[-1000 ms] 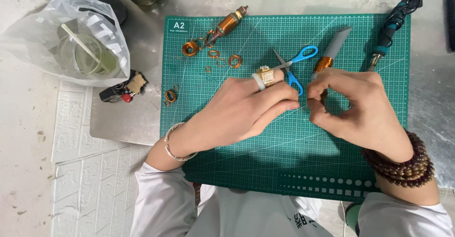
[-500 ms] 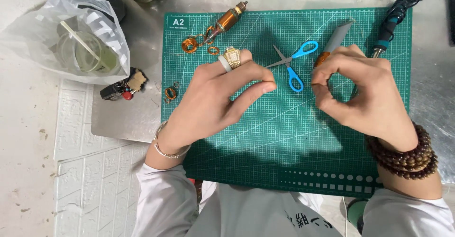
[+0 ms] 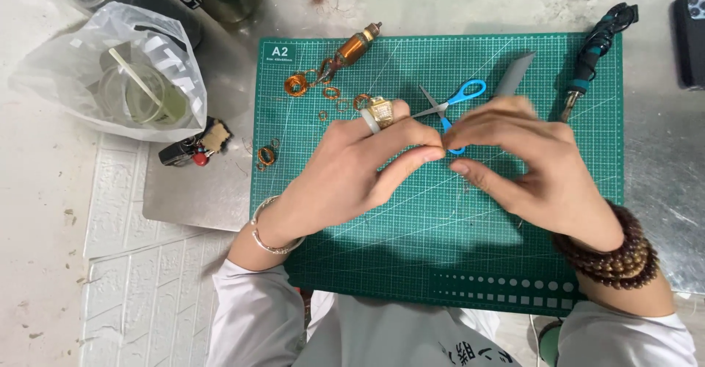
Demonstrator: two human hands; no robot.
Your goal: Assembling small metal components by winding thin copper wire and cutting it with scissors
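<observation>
Head view: left hand [image 3: 352, 172] and right hand [image 3: 525, 165] pinch fingertips together above cutting mat [image 3: 440, 264]; anything held is too thin to see, probably fine wire: light, bendy, grip near ends.

We see a clear plastic bag [image 3: 110, 66] holding a cup at ten o'clock, with a lighter [image 3: 192, 149] just below it. A copper-wound motor rotor [image 3: 351, 47] and loose copper wire coils [image 3: 297, 84] lie at eleven o'clock. At one o'clock rests a soldering iron [image 3: 591, 55]; a dark phone [image 3: 690, 40] sits at two.
</observation>
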